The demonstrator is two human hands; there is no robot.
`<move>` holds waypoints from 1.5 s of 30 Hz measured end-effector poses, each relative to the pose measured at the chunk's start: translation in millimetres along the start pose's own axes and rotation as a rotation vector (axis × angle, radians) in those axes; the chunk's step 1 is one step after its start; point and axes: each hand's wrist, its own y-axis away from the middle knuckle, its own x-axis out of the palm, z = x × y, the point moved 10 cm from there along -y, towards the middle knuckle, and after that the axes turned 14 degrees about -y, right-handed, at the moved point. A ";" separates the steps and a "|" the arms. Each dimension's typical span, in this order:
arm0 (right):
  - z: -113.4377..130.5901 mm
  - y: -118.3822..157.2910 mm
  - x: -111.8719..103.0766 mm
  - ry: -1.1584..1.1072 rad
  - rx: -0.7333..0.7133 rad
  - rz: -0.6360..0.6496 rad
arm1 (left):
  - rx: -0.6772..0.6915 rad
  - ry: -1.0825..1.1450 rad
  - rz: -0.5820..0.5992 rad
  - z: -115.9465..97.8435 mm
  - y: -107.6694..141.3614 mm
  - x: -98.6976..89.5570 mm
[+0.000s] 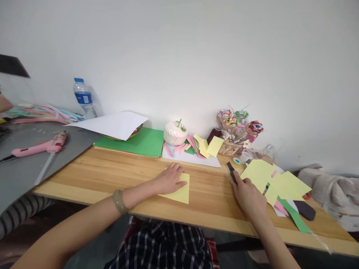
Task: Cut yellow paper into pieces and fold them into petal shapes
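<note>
My left hand (171, 179), with a bangle on the wrist, lies flat over a yellow sheet of paper (179, 195) near the table's front edge. Its fingers are stretched out and cover the sheet's upper left part. To the right, my right hand (249, 192) is closed around a slim black tool (232, 172), which points away from me; its exact kind is unclear. Beside that hand lie more yellow sheets (259, 172) and a green paper strip (295, 216).
Along the wall stand a white wrapped ball (175, 133), paper scraps (193, 145), green sheets (148, 141) and a basket of paper flowers (231, 148). A pink glue gun (53, 145) lies on the grey table at left, with a water bottle (83, 98) behind. A dark oval object (305, 210) is at right.
</note>
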 end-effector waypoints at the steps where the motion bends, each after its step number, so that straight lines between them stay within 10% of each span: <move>1: -3.1 -4.1 1.6 -0.017 -0.004 -0.005 | -0.020 0.021 -0.017 2.5 -1.0 -1.8; 6: 7.6 -11.8 6.6 -0.178 -0.073 -0.036 | -0.073 0.154 -0.066 13.9 -6.6 -0.7; 16: 121.9 17.3 21.1 -0.789 -0.401 0.265 | -0.128 0.491 -0.156 31.7 -8.7 6.1; 24: 167.4 37.8 9.6 -0.907 -0.630 0.270 | -0.140 0.616 -0.254 38.8 -8.7 -4.3; 34: 163.0 87.8 22.3 -0.608 -0.810 0.375 | -0.280 0.624 -0.403 71.0 -9.7 -25.7; 45: 116.9 120.0 26.3 -0.103 -0.718 -0.125 | -0.215 0.205 -0.567 105.1 -11.3 -101.6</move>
